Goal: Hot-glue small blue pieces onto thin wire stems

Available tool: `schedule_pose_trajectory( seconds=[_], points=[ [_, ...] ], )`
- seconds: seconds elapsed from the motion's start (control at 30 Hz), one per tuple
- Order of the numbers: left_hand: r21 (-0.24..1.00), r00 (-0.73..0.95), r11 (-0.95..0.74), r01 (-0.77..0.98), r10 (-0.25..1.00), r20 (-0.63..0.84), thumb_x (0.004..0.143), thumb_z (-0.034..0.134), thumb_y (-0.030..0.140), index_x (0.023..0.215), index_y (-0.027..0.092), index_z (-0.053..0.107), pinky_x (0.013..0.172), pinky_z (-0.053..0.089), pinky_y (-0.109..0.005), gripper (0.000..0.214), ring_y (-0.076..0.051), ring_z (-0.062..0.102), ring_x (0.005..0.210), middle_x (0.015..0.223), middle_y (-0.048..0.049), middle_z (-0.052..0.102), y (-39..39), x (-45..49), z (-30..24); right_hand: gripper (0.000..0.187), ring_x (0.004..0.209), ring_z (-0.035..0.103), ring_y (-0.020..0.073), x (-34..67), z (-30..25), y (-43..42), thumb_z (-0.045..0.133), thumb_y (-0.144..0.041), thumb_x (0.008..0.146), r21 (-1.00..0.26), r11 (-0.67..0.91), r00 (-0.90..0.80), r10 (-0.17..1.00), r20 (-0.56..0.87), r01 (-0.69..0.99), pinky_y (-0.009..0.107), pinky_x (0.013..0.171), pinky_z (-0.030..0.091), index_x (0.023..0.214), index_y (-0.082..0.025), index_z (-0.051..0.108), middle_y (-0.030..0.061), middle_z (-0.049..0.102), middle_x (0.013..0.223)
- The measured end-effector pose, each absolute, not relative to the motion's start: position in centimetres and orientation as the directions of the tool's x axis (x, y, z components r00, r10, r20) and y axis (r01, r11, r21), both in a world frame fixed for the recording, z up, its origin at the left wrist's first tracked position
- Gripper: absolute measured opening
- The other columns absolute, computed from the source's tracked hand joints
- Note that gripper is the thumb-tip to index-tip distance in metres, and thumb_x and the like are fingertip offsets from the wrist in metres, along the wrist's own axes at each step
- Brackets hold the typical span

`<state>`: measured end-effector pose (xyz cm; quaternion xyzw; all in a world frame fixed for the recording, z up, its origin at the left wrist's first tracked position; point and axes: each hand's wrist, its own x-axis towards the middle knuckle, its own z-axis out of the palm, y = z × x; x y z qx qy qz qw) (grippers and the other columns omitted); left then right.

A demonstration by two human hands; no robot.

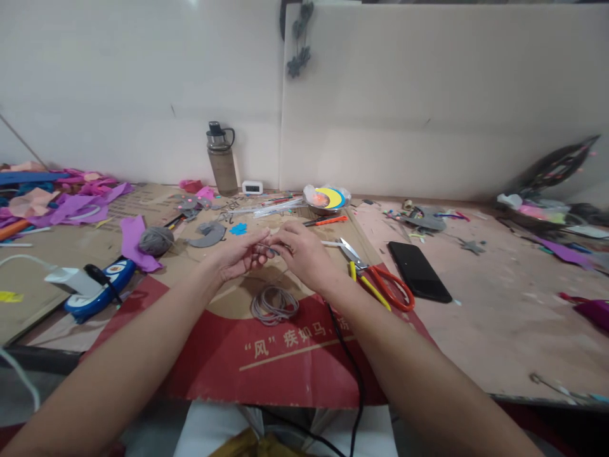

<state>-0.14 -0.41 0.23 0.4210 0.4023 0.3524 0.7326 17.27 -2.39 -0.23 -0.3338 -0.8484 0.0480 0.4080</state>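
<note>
My left hand (242, 259) and my right hand (303, 255) meet above the cardboard, fingertips close together. The fingers of the left are curled, and the right pinches at the same spot. Something small and dark shows between the fingertips, too small to name. Just below the hands lies a loose coil of grey cord (273, 317) on the red printed cardboard (295, 374). Beside my right wrist are red-handled scissors (392, 289) and a yellow-handled tool (375, 292), partly covered. A blue flower-shaped piece (238, 229) and a grey crescent (209, 236) lie beyond my left hand.
A black phone (419, 271) lies right of the scissors. On the left are a grey yarn ball (156, 241), a blue power strip (102, 289) and purple scraps (136, 241). A bottle (222, 165), small clock (252, 188) and bowl (328, 208) stand along the wall.
</note>
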Motion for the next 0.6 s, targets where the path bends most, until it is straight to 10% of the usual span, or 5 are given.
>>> schedule_pose_trajectory(
  seconds=[0.6],
  points=[
    [0.937,0.144,0.142,-0.318,0.984,-0.101,0.067,0.064,0.010,0.067,0.012,0.057,0.049,0.047,-0.018,0.008,-0.009,0.060,0.051,0.058,-0.0010,0.061,-1.1,0.6,0.6,0.012,0.087,0.055,0.0179,16.8,-0.3,-3.3,0.052,-0.017,0.086,-0.443,0.670,-0.265,0.685,0.679,0.595,0.031,0.078,0.045,0.089,-0.020,0.063,0.0062,0.059,0.091]
  ],
)
